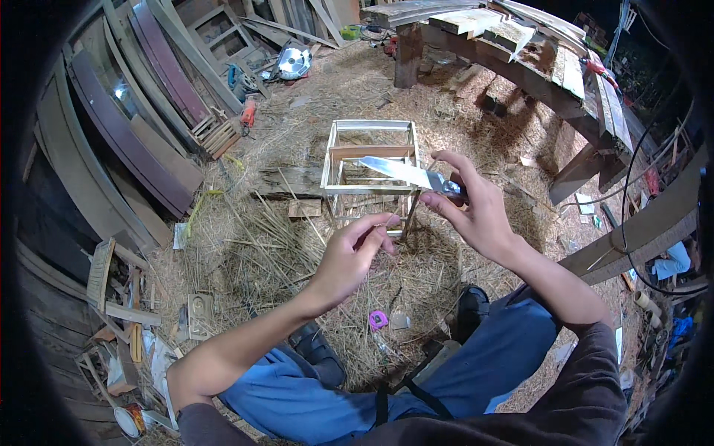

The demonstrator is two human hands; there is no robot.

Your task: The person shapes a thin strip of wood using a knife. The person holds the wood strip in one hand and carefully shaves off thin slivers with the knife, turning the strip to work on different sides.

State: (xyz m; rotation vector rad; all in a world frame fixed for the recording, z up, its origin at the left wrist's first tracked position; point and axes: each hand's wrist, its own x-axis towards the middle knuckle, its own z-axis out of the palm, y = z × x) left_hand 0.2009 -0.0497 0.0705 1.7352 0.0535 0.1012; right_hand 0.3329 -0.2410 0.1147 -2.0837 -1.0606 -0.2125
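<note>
My right hand (476, 212) grips the dark handle of a knife (394, 171), its broad steel blade pointing left. My left hand (357, 256) is below and left of the blade, thumb and fingers drawn together at something thin and small that I cannot make out. Beyond both hands stands a pale open frame of thin wooden strips (370, 126) with a browner crossbar, on ground strewn with shavings. A pink tape measure (378, 320) lies between my booted feet.
Curved boards (123, 126) lean at the left. A circular saw (292, 62) and an orange tool (248, 115) lie at the back left. A heavy wooden bench (491, 59) stands back right, a beam (632, 234) at my right. Loose strips (268, 260) litter the floor.
</note>
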